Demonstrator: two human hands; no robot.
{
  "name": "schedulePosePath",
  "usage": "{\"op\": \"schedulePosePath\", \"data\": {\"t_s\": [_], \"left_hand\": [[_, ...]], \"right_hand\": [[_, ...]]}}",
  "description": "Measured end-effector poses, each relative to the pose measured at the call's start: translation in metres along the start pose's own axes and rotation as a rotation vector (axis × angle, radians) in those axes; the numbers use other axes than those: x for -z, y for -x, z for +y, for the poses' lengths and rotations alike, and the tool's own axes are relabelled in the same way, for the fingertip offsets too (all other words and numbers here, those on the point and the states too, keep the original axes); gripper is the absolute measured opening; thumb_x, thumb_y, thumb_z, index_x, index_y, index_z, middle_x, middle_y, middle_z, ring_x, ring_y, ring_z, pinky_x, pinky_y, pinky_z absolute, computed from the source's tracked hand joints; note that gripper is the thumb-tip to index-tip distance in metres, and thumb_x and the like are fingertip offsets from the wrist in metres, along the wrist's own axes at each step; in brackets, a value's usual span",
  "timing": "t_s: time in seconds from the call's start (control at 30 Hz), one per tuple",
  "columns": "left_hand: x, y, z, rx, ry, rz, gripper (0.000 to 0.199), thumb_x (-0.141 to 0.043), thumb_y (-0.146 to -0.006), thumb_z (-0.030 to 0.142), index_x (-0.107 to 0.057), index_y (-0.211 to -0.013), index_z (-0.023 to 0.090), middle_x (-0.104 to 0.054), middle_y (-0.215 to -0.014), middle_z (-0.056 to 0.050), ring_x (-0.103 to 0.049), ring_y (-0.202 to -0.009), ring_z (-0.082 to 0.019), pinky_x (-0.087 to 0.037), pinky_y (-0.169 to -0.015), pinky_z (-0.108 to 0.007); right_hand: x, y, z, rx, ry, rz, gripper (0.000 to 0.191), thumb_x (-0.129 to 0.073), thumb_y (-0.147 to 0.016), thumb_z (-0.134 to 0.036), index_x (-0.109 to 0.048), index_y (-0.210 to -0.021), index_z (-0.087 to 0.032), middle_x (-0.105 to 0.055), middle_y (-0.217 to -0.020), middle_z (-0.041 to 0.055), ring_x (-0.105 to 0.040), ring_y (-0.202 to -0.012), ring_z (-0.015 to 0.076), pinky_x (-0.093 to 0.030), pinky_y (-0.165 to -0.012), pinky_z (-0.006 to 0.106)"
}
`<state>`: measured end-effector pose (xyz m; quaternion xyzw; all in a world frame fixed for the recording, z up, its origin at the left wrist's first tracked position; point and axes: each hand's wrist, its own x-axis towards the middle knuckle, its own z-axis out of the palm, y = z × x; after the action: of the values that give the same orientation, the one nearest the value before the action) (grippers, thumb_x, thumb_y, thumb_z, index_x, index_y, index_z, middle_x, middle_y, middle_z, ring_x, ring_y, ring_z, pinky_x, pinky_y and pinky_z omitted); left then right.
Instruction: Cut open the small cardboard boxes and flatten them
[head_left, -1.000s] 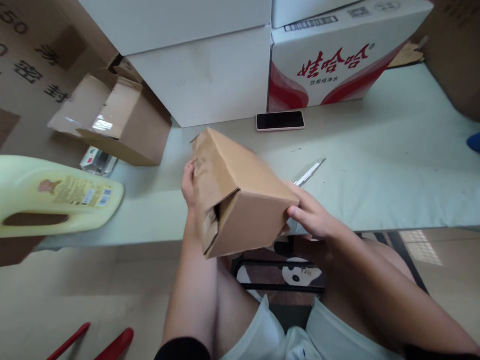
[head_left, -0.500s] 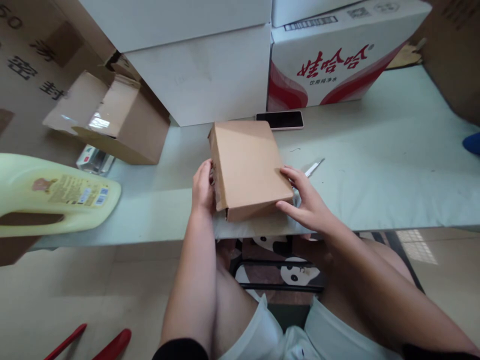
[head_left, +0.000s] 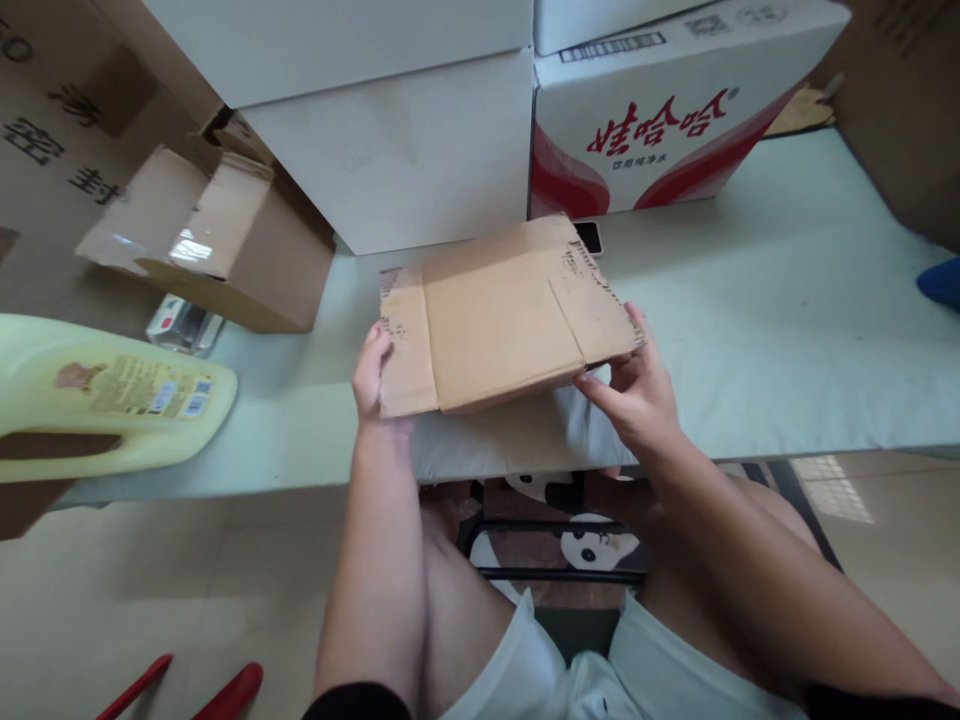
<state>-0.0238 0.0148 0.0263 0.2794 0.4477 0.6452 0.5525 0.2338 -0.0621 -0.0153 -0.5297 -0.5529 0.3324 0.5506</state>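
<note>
A brown cardboard box (head_left: pixel 499 318) is held between my two hands above the front part of the table, its torn-edged side flaps spread out left and right. My left hand (head_left: pixel 373 375) grips the left flap, thumb on top and fingers hidden underneath. On the right, my right hand (head_left: pixel 637 385) has its thumb at the near corner and its fingers behind the right flap. The box covers most of a phone (head_left: pixel 590 238), of which one end shows. Whatever lies inside or beneath the box is hidden.
White cartons (head_left: pixel 420 150) and a red-and-white carton (head_left: pixel 645 140) stand at the back of the table (head_left: pixel 787 330). At left are an open brown box (head_left: pixel 274 250), a small package (head_left: pixel 180 322) and a yellow-green jug (head_left: pixel 150 400). A blue object (head_left: pixel 939 284) is at far right.
The box's side flaps have swung outward, and the box looks wider and tilted. My left hand has moved left with one flap, my right hand slightly right and up. The white cutter is out of sight.
</note>
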Motion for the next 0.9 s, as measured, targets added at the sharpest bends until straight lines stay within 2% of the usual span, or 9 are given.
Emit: {"op": "schedulePosePath", "data": {"t_s": [0.07, 0.1, 0.17, 0.3, 0.47, 0.6, 0.73, 0.8, 0.9], "left_hand": [[-0.003, 0.006, 0.000, 0.076, -0.009, -0.023, 0.026, -0.063, -0.077, 0.035, -0.069, -0.096, 0.018, -0.073, -0.100, -0.006, -0.068, -0.103, -0.024, -0.053, -0.092, -0.035], [-0.004, 0.009, -0.001, 0.107, -0.009, -0.030, 0.028, -0.062, -0.078, 0.038, -0.070, -0.097, 0.018, -0.074, -0.102, -0.007, -0.068, -0.107, -0.026, -0.053, -0.094, -0.037], [-0.006, 0.011, -0.002, 0.143, 0.009, -0.029, 0.031, -0.059, -0.082, 0.042, -0.071, -0.099, 0.019, -0.075, -0.104, -0.007, -0.066, -0.113, -0.027, -0.054, -0.097, -0.038], [-0.005, 0.010, -0.003, 0.181, 0.023, -0.031, 0.035, -0.054, -0.087, 0.046, -0.071, -0.102, 0.020, -0.075, -0.109, -0.007, -0.064, -0.120, -0.027, -0.053, -0.100, -0.038], [-0.004, 0.007, -0.006, 0.172, -0.063, -0.017, 0.043, -0.054, -0.087, 0.057, -0.071, -0.103, 0.020, -0.073, -0.115, -0.009, -0.060, -0.126, -0.030, -0.054, -0.098, -0.040], [-0.004, 0.005, -0.010, 0.190, -0.123, 0.086, 0.039, -0.059, -0.084, 0.055, -0.073, -0.096, 0.020, -0.075, -0.107, -0.009, -0.064, -0.120, -0.030, -0.056, -0.092, -0.039], [-0.003, 0.000, -0.014, 0.076, -0.149, 0.257, 0.036, -0.063, -0.080, 0.054, -0.070, -0.083, 0.019, -0.073, -0.089, -0.007, -0.069, -0.100, -0.024, -0.056, -0.082, -0.032], [-0.002, -0.001, -0.015, 0.029, -0.144, 0.233, 0.035, -0.066, -0.077, 0.054, -0.070, -0.082, 0.019, -0.073, -0.087, -0.006, -0.069, -0.096, -0.022, -0.055, -0.080, -0.030], [0.000, -0.001, -0.014, 0.001, -0.118, 0.110, 0.031, -0.067, -0.076, 0.049, -0.071, -0.084, 0.020, -0.073, -0.092, -0.006, -0.069, -0.099, -0.023, -0.054, -0.085, -0.032]], "right_hand": [[0.001, -0.002, 0.000, -0.021, -0.023, 0.018, 0.057, -0.069, -0.081, -0.048, -0.049, -0.131, -0.028, -0.064, -0.117, 0.0085, -0.063, -0.107, 0.0263, -0.051, -0.095, 0.046], [0.002, -0.003, -0.001, -0.031, 0.004, 0.031, 0.045, -0.070, -0.080, -0.045, -0.055, -0.118, -0.027, -0.066, -0.107, 0.0065, -0.064, -0.097, 0.0243, -0.052, -0.089, 0.044], [0.004, -0.003, -0.006, -0.031, 0.122, 0.054, 0.034, -0.071, -0.077, -0.042, -0.056, -0.103, -0.025, -0.064, -0.093, 0.0033, -0.061, -0.083, 0.0214, -0.051, -0.079, 0.041], [0.009, -0.005, -0.015, 0.031, 0.279, 0.149, 0.036, -0.073, -0.073, -0.039, -0.054, -0.100, -0.025, -0.060, -0.088, 0.0010, -0.057, -0.078, 0.0195, -0.049, -0.072, 0.038], [0.011, -0.006, -0.018, 0.022, 0.204, 0.174, 0.030, -0.073, -0.075, -0.041, -0.052, -0.088, -0.024, -0.056, -0.079, -0.0026, -0.056, -0.069, 0.0151, -0.049, -0.066, 0.033], [0.011, -0.007, -0.023, -0.002, 0.112, 0.154, 0.022, -0.064, -0.082, -0.040, -0.053, -0.076, -0.023, -0.054, -0.067, -0.0032, -0.051, -0.060, 0.0125, -0.043, -0.057, 0.028], [0.009, -0.009, -0.027, -0.053, 0.068, 0.182, 0.024, -0.062, -0.084, -0.042, -0.059, -0.072, -0.022, -0.055, -0.062, -0.0025, -0.052, -0.060, 0.0138, -0.044, -0.059, 0.028], [0.007, -0.010, -0.026, -0.131, -0.030, 0.180, 0.024, -0.064, -0.083, -0.044, -0.064, -0.073, -0.022, -0.060, -0.063, -0.0013, -0.057, -0.063, 0.0152, -0.048, -0.062, 0.030], [0.004, -0.009, -0.020, -0.236, -0.185, 0.222, 0.024, -0.070, -0.078, -0.045, -0.066, -0.073, -0.021, -0.065, -0.065, -0.0002, -0.060, -0.062, 0.0153, -0.049, -0.061, 0.030]]}}
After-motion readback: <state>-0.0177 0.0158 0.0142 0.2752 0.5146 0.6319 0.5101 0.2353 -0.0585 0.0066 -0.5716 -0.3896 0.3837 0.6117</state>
